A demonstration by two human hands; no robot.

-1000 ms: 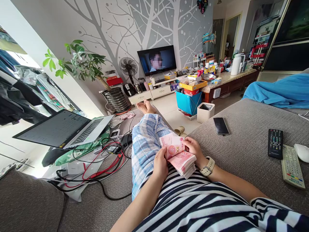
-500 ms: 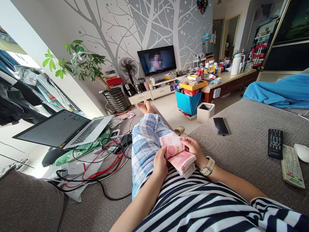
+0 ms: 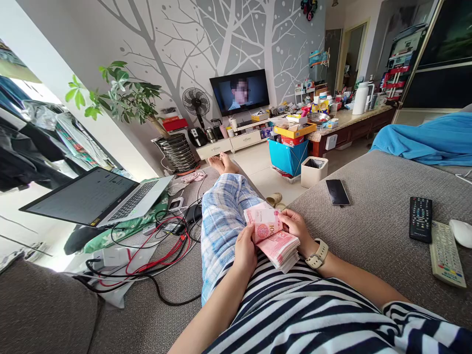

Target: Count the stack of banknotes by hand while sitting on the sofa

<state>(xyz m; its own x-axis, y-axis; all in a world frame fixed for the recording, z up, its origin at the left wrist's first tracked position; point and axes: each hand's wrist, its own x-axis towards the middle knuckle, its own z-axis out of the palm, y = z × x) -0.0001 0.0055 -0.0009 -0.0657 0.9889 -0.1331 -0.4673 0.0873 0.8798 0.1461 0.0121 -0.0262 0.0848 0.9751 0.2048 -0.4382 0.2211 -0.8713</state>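
Thick stack of pink banknotes [image 3: 277, 243] rests on the lap, top note lifted and tilted upward.

Both hands [image 3: 271, 241] curled together, lap-level

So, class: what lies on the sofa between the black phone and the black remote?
Nothing: in the head view, only bare grey sofa lies between the black phone and black remote.

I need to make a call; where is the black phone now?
In the head view, the black phone lies flat on the grey sofa, right of the person's legs, left of the black remote.
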